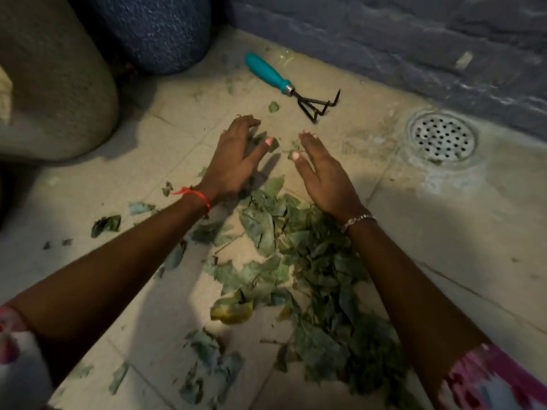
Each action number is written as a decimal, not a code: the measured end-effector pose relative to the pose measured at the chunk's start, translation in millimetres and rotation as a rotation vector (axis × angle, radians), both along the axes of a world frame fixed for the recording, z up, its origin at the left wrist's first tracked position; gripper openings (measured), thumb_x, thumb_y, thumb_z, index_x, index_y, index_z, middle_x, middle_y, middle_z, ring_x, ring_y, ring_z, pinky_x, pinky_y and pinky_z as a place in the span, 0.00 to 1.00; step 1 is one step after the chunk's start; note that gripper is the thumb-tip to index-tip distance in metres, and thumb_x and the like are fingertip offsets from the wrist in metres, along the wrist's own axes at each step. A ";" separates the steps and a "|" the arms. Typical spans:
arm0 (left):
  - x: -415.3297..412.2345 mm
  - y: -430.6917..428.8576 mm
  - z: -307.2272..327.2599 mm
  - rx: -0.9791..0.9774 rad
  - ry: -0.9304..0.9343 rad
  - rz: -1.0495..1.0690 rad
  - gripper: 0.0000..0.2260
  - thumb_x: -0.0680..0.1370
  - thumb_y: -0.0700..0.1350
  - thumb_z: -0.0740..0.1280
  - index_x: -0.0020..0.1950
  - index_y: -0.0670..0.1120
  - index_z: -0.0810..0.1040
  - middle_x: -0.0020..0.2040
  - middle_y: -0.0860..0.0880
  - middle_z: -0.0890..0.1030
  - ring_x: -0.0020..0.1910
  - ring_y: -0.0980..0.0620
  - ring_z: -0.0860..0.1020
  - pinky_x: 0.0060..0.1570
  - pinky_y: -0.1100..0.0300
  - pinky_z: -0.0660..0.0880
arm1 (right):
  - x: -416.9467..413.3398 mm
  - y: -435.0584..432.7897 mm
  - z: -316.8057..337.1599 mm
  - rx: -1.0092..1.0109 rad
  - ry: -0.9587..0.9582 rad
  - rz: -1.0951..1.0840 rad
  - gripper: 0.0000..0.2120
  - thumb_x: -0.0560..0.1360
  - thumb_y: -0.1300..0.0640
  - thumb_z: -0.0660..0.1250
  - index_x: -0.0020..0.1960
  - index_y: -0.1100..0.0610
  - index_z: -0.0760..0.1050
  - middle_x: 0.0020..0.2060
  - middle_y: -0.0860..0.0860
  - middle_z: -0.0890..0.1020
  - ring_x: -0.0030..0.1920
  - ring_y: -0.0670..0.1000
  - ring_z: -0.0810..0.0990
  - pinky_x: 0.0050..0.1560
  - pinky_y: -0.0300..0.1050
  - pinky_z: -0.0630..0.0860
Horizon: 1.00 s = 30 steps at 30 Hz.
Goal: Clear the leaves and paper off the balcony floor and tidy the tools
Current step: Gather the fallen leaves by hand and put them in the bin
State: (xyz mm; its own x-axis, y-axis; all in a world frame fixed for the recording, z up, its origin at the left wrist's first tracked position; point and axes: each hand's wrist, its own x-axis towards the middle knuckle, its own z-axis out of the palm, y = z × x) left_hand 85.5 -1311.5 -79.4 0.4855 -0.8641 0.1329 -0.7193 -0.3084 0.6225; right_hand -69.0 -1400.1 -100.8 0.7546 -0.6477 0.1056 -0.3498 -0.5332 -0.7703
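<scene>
Two spread, empty hands, left hand (236, 156) and right hand (325, 176), flanked the far edge of the leaf pile (296, 261) on the floor (414, 220); light and brittle, it seemed best scooped from both sides.

The pale beige tiled floor (414, 232) is dusty and stained. A rough blue-grey painted wall (384, 39) runs along its far edge. A round perforated metal drain cover (443, 139) sits near that wall. A speckled dark-blue round pot (159, 28) and a large beige textured pot (53, 84) stand far left. Light pools mid-floor; the edges are shadowed.
</scene>
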 end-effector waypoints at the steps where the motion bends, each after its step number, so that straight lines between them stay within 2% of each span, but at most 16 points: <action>1: 10.7 -7.5 1.2 0.030 0.006 -0.014 0.26 0.77 0.56 0.56 0.70 0.42 0.65 0.71 0.44 0.66 0.69 0.48 0.64 0.66 0.60 0.58 | 8.4 -6.3 -1.3 -0.029 0.039 0.002 0.24 0.82 0.50 0.54 0.75 0.57 0.58 0.74 0.52 0.61 0.75 0.48 0.57 0.71 0.38 0.52; 3: 32.4 -20.9 1.1 0.061 0.009 -0.016 0.23 0.80 0.54 0.57 0.71 0.42 0.65 0.70 0.44 0.66 0.69 0.48 0.65 0.63 0.64 0.58 | 25.7 -15.5 -3.1 -0.073 0.083 0.043 0.25 0.81 0.49 0.54 0.75 0.56 0.57 0.75 0.52 0.60 0.75 0.48 0.56 0.72 0.39 0.52; 5: 54.1 -30.6 -3.1 0.079 0.005 0.001 0.22 0.81 0.53 0.58 0.72 0.43 0.64 0.71 0.45 0.65 0.70 0.48 0.64 0.64 0.63 0.57 | 43.7 -21.6 -3.9 -0.137 0.107 0.076 0.26 0.81 0.47 0.54 0.76 0.57 0.56 0.75 0.53 0.59 0.75 0.49 0.54 0.73 0.41 0.52; 10: 85.7 -39.3 -18.3 0.121 -0.078 0.038 0.27 0.78 0.56 0.58 0.73 0.44 0.61 0.74 0.44 0.62 0.71 0.47 0.62 0.70 0.56 0.56 | 69.2 -28.2 -7.0 -0.284 0.165 0.068 0.33 0.79 0.43 0.55 0.77 0.59 0.51 0.76 0.56 0.52 0.76 0.52 0.49 0.74 0.44 0.49; 13: 94.1 -51.9 -24.6 0.163 -0.099 0.066 0.29 0.79 0.57 0.58 0.76 0.46 0.56 0.77 0.46 0.56 0.76 0.49 0.55 0.74 0.51 0.50 | 79.9 -35.3 -8.9 -0.340 0.216 0.085 0.35 0.78 0.41 0.55 0.77 0.59 0.49 0.76 0.57 0.50 0.77 0.53 0.47 0.74 0.46 0.47; 15: 97.0 -56.3 -26.0 0.230 -0.111 0.055 0.30 0.79 0.60 0.56 0.77 0.49 0.54 0.78 0.49 0.54 0.76 0.52 0.52 0.74 0.50 0.45 | 84.4 -37.8 -10.3 -0.369 0.237 0.094 0.37 0.78 0.40 0.55 0.77 0.59 0.48 0.76 0.57 0.51 0.77 0.53 0.48 0.75 0.47 0.46; 18: 97.9 -55.4 -23.2 0.280 -0.083 -0.004 0.31 0.75 0.63 0.50 0.77 0.52 0.56 0.78 0.54 0.55 0.76 0.56 0.51 0.73 0.51 0.42 | 86.4 -39.6 -11.8 -0.367 0.264 0.114 0.37 0.77 0.39 0.55 0.77 0.58 0.49 0.76 0.55 0.54 0.76 0.51 0.50 0.75 0.46 0.44; 20: 92.1 -50.8 -20.4 0.225 0.008 -0.058 0.28 0.77 0.60 0.50 0.75 0.53 0.60 0.76 0.55 0.58 0.76 0.58 0.53 0.73 0.54 0.44 | 83.0 -38.4 -9.7 -0.374 0.265 0.133 0.33 0.78 0.41 0.55 0.77 0.56 0.52 0.76 0.52 0.56 0.76 0.50 0.51 0.75 0.47 0.44; 23: 69.5 -43.0 -16.2 0.049 0.310 -0.132 0.21 0.80 0.52 0.53 0.73 0.49 0.66 0.73 0.53 0.66 0.73 0.58 0.62 0.73 0.60 0.49 | 80.0 -38.0 -5.1 -0.360 0.214 0.188 0.26 0.79 0.46 0.56 0.74 0.54 0.60 0.74 0.50 0.63 0.74 0.48 0.58 0.75 0.47 0.46; 25: 51.6 -36.7 -19.2 -0.018 0.501 -0.130 0.21 0.80 0.50 0.56 0.72 0.45 0.68 0.71 0.51 0.70 0.70 0.58 0.67 0.73 0.62 0.55 | 80.0 -38.7 -2.3 -0.272 0.158 0.217 0.20 0.79 0.49 0.57 0.70 0.54 0.67 0.70 0.50 0.68 0.69 0.51 0.67 0.73 0.47 0.55; 27: 34.9 -29.7 -21.0 -0.072 0.672 -0.068 0.21 0.79 0.50 0.58 0.71 0.44 0.69 0.70 0.50 0.71 0.68 0.57 0.69 0.70 0.62 0.62 | 76.4 -39.8 -0.3 -0.159 0.119 0.220 0.17 0.79 0.51 0.58 0.66 0.54 0.71 0.66 0.50 0.72 0.63 0.52 0.72 0.66 0.48 0.66; 30: 3.4 -0.1 -18.8 -0.170 0.920 -0.009 0.17 0.82 0.44 0.58 0.68 0.40 0.71 0.66 0.46 0.75 0.64 0.54 0.74 0.66 0.60 0.68 | 50.9 -15.1 5.7 0.003 0.050 0.218 0.15 0.79 0.56 0.58 0.63 0.58 0.75 0.63 0.52 0.76 0.61 0.52 0.74 0.62 0.48 0.70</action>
